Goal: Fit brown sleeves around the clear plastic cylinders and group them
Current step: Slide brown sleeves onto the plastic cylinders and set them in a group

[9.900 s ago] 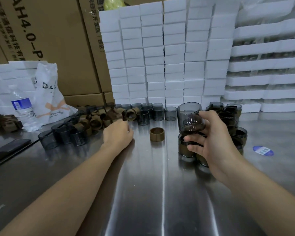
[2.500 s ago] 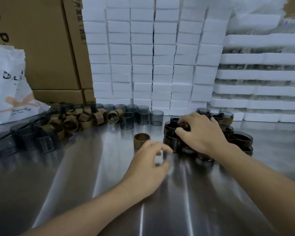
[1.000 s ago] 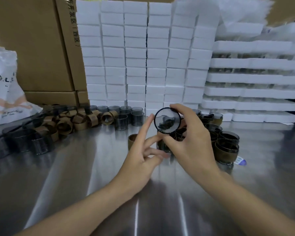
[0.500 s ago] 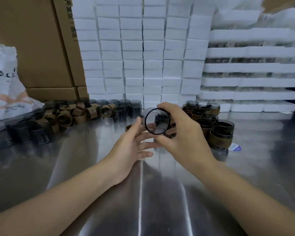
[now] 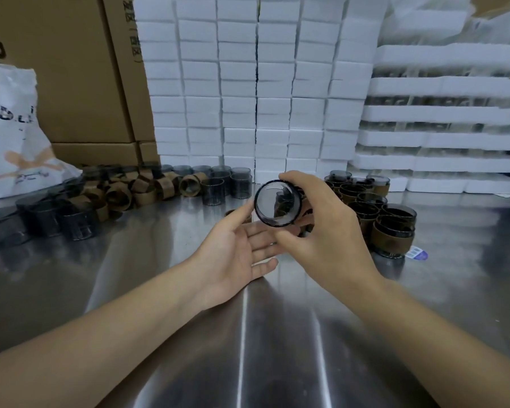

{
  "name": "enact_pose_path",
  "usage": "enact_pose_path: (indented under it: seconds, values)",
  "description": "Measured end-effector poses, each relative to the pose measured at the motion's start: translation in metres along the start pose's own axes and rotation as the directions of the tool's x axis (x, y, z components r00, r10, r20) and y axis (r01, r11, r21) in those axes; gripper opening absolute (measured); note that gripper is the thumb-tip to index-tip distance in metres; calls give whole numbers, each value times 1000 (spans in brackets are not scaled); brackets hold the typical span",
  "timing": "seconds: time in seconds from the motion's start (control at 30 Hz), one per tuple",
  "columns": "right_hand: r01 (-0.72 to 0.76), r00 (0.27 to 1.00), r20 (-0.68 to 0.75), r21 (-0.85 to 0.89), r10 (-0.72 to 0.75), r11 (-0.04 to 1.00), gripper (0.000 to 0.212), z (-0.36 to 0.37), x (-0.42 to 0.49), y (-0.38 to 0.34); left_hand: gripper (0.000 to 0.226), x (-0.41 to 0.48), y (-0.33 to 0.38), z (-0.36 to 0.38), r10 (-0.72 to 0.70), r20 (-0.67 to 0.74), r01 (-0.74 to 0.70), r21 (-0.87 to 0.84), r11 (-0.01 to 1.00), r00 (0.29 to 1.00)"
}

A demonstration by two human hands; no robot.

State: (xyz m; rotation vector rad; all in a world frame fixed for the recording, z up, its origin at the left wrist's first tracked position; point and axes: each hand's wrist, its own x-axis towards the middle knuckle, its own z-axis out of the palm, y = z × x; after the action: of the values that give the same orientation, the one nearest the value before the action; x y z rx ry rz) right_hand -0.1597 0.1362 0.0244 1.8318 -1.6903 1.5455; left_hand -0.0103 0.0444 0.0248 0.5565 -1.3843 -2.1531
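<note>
One clear plastic cylinder (image 5: 278, 204) is clasped end-on in the right hand (image 5: 330, 234), likely for sleeving, while the left hand (image 5: 233, 256) is spread empty beside it.

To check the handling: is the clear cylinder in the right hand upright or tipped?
Tipped. The right hand holds the clear cylinder on its side, its round end facing the camera.

left hand (image 5: 233, 254): bare | right hand (image 5: 327, 234): bare | left forearm (image 5: 115, 328), right forearm (image 5: 430, 328): bare to frame edge
</note>
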Motion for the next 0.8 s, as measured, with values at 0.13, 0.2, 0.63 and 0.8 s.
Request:
enact_pose_path:
  seconds: [0.13, 0.2, 0.63, 0.8]
  values:
    - [-139, 990, 2, 214, 142, 967, 62, -2, 1, 4, 43, -9, -8, 12, 338, -178, -290, 249, 924, 924]
    - [-124, 991, -37, 160, 132, 979, 60, -6, 2, 6, 30, -12, -15, 19, 559, -173, -466, 388, 795, 811]
    - [-80, 996, -31, 103, 84, 991, 74, -10, 6, -3, 27, -8, -19, 10, 799, 2, -610, 647, 457, 601]
    - [-60, 997, -42, 53, 62, 997, 75, -10, 7, 0, 29, -6, -19, 11, 802, 9, -624, 634, 457, 597]
